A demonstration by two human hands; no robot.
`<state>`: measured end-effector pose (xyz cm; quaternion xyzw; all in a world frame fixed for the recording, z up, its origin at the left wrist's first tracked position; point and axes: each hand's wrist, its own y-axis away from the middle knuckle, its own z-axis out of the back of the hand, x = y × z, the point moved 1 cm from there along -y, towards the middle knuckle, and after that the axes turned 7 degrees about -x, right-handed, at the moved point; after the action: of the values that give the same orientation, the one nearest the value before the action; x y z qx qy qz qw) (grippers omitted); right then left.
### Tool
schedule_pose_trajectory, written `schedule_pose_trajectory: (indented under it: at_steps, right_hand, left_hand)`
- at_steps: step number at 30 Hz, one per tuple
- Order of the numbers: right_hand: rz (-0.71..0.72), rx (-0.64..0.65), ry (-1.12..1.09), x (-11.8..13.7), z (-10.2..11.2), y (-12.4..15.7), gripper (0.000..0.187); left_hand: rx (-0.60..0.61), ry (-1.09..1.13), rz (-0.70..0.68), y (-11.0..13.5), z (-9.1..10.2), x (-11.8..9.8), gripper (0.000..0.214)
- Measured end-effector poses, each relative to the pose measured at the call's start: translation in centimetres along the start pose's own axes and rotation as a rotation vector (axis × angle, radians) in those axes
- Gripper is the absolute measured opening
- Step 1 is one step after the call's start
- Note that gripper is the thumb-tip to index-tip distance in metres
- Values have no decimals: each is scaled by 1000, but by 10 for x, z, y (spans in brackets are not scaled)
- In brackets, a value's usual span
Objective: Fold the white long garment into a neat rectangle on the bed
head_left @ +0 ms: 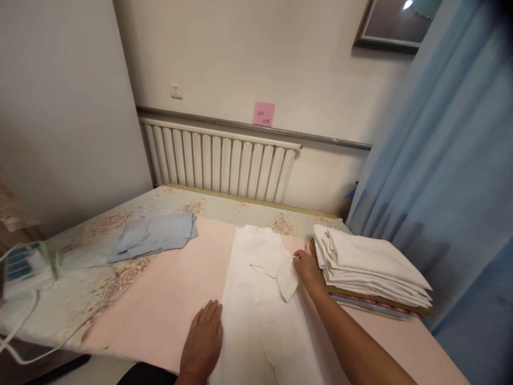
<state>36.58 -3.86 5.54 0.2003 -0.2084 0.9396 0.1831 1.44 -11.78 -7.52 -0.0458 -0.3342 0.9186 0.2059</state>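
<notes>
A long white garment (256,289), which looks like a shirt, lies spread on a pink cloth (192,278) in front of me. Part of it is folded over near the top right, ending in a pointed flap (286,286). My right hand (305,267) pinches the garment's right edge near that flap. Resting flat with its fingers stretched out, my left hand (203,337) is on the pink cloth against the garment's left edge. The garment's lower end runs out of view at the bottom.
To the right stands a stack of folded white cloths (372,262), with darker pieces beneath. A folded light blue cloth (156,234) lies back left. At far left are a white device (28,272) and a cable (60,347). A blue curtain (441,160) hangs right; a radiator (220,160) is behind.
</notes>
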Motion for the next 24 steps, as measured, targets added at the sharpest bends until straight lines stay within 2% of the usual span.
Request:
schedule_pose_trajectory:
  at_steps: [5, 12, 16, 24]
  right_hand:
    - [139, -14, 80, 14, 6, -6, 23]
    - [324, 24, 177, 33, -2, 30, 28]
    - [343, 74, 283, 30, -6, 34, 29]
    - [344, 179, 453, 15, -10, 9, 28]
  left_hand:
    - [-13, -22, -6, 0, -1, 0, 39]
    - [-28, 1, 0, 0, -3, 0, 38]
    - [-45, 13, 3, 0, 0, 0, 38]
    - [-53, 32, 19, 0, -1, -1, 39]
